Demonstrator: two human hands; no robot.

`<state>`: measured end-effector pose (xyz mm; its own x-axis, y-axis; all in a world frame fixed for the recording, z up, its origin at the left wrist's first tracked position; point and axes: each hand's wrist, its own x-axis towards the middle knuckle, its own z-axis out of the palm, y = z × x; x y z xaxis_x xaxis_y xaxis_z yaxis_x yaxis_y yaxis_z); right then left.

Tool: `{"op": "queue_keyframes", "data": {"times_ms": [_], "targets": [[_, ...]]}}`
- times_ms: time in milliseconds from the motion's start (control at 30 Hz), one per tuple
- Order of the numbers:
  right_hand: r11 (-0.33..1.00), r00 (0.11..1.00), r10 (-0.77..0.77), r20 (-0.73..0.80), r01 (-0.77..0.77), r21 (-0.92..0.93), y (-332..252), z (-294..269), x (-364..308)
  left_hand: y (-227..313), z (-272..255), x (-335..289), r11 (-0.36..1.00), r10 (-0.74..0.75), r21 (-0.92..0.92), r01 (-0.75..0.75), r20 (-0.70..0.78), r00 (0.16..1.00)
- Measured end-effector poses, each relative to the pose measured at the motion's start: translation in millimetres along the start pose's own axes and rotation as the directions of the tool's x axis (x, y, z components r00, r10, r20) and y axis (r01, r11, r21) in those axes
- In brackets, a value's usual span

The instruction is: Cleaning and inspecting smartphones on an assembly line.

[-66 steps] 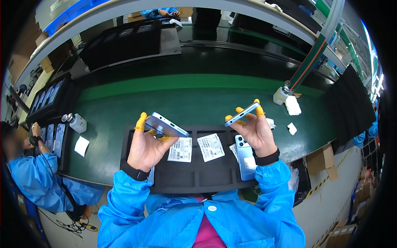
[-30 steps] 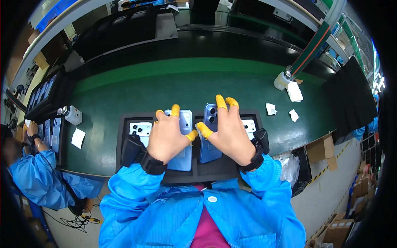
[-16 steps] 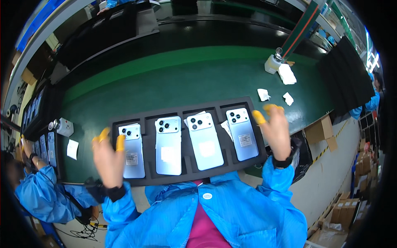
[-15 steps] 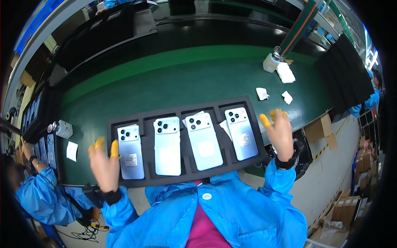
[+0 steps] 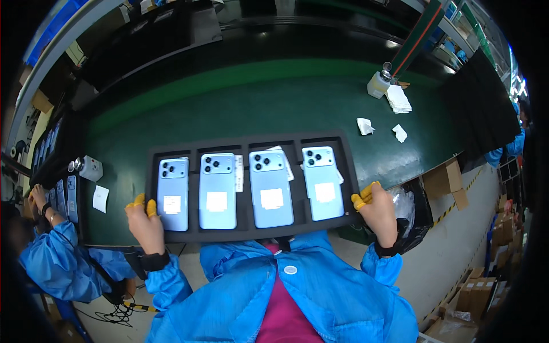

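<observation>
A black tray (image 5: 246, 142) with side-by-side compartments lies at the near edge of the green bench. Several light-blue phones lie in it, camera side up, from the leftmost phone (image 5: 173, 186) to the rightmost phone (image 5: 323, 174). Each bears a pale label on its back. White printed slips (image 5: 239, 173) stick out beside some phones. My left hand (image 5: 146, 228) is closed on the tray's left edge, yellow covers on its fingertips. At the opposite end, my right hand (image 5: 380, 217) grips the right edge, also with yellow fingertip covers. Undersides of both grips are hidden.
Crumpled white wipes (image 5: 365, 126), a wipe stack (image 5: 398, 99) and a pump bottle (image 5: 378, 84) stand at the far right of the green bench (image 5: 229, 108). At left are another bottle (image 5: 90, 168), a white paper (image 5: 100, 198) and a co-worker's sleeve (image 5: 57, 257) beside more phones.
Both hands have come in from beside the tray onto its two ends. The tray's near edge has moved away from me, and the phones sit straighter and farther left in their compartments.
</observation>
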<state>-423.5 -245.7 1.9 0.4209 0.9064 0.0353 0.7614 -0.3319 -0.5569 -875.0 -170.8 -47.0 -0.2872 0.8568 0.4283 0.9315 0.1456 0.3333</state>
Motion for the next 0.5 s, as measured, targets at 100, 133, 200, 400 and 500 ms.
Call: {"op": "queue_keyframes", "data": {"times_ms": [100,133,200,400,500], "targets": [[0.998,0.997,0.013,-0.078,-0.018,-0.062,17,-7,4,19,9,-10,0.997,0.028,-0.077,-0.023,0.054,0.998],[0.998,0.997,0.012,-0.074,-0.016,-0.060,20,-9,5,29,7,-11,0.999,0.007,-0.041,-0.005,0.043,0.999],[0.994,0.995,0.100,-0.006,-0.100,-0.049,25,-15,8,34,4,-11,0.999,-0.004,-0.048,0.006,0.044,0.999],[0.605,0.862,0.318,0.396,-0.506,0.615,88,4,-4,34,10,-3,0.999,0.024,-0.030,-0.022,0.065,0.998],[0.314,0.838,0.235,0.492,-0.544,0.778,101,15,-8,39,13,2,0.996,0.072,-0.065,-0.068,0.068,0.995]]}}
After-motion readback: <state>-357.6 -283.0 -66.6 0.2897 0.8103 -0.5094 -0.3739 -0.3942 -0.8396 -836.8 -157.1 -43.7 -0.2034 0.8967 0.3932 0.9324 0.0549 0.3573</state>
